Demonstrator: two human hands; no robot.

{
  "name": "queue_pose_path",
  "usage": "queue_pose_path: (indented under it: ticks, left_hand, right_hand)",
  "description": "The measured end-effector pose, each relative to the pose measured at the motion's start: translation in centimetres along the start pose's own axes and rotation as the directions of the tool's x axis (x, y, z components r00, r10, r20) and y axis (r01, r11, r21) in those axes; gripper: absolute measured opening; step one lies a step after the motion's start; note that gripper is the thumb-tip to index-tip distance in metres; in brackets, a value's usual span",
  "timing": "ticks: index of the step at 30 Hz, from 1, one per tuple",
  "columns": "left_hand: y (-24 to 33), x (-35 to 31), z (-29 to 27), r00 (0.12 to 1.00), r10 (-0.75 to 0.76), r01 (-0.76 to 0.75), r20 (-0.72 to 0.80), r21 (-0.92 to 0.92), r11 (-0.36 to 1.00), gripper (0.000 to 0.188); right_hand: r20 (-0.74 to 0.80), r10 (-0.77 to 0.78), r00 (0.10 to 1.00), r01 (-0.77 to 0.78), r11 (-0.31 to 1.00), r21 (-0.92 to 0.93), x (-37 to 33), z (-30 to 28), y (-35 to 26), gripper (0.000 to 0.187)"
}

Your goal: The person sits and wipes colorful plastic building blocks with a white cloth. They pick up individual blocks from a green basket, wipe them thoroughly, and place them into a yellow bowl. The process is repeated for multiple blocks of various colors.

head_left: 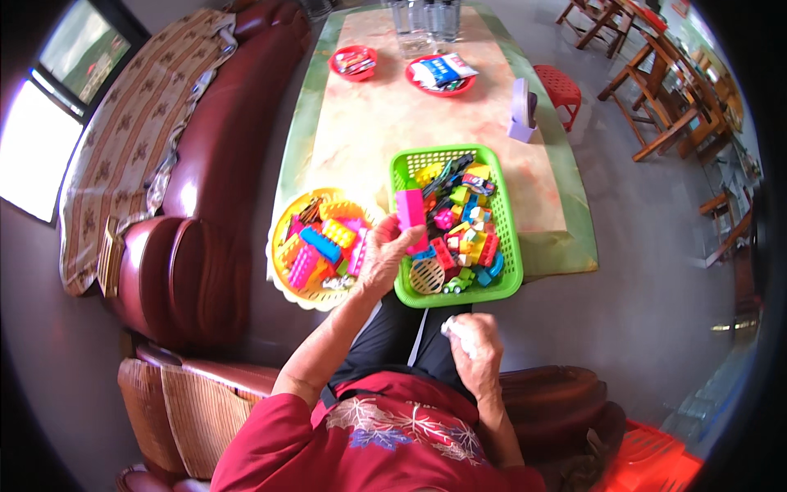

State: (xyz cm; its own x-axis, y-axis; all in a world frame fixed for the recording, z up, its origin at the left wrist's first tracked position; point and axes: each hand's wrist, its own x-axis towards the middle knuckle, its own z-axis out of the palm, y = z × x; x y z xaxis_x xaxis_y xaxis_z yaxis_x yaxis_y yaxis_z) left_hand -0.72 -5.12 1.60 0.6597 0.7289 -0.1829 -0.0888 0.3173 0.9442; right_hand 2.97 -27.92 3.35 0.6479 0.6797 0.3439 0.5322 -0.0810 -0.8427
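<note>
My left hand (384, 256) grips a long pink toy building block (409, 208) over the left side of a green plastic basket (514, 261). Inside that basket lies a mix of toy pieces: yellow, red and blue blocks, a small green toy car (458, 281) and black items. To its left stands a round yellow basket (279, 277) with more blocks in it, among them a blue one (320, 243). Above my lap, my right hand (481, 354) is closed around a crumpled white cloth or tissue (457, 331); most of it is hidden by the fingers.
Farther along the marble-patterned table (361, 139) are two red bowls (353, 76) with packets, clear glassware (425, 20) and a lilac holder (521, 115). A red stool (559, 88) stands right of the table. A dark red leather sofa (221, 139) runs along the left.
</note>
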Motion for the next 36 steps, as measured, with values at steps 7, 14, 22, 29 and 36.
queue_pose_path:
  ticks: [7,14,22,29,36]
  left_hand:
    - [-1.1,-8.4,0.9,0.965,-0.139,0.192,0.223,-0.240,0.952,0.042]
    - [-0.4,-11.0,-0.2,0.974,-0.189,0.221,0.122,-0.364,0.905,0.036]
    - [-0.4,-13.6,-0.1,0.987,-0.100,0.122,0.122,-0.186,0.975,0.035]
    - [0.3,-14.2,1.1,1.000,0.004,-0.001,0.020,-0.143,0.990,0.021]
    - [-0.7,-13.8,0.9,0.999,-0.009,0.014,0.045,-0.112,0.994,0.021]
  right_hand:
    - [-0.097,-0.169,0.981,0.175,0.983,0.057,4.7,0.9,-3.3,0.026]
    - [0.212,-0.178,0.961,0.196,0.978,-0.068,2.2,2.6,-4.9,0.035]
    - [0.000,-0.273,0.962,0.272,0.958,-0.096,4.3,1.6,-6.7,0.031]
    - [0.014,-0.160,0.987,0.161,0.978,-0.132,3.6,3.2,-6.4,0.027]
    - [0.158,-0.023,0.987,-0.026,0.955,0.297,3.6,0.8,-5.9,0.022]
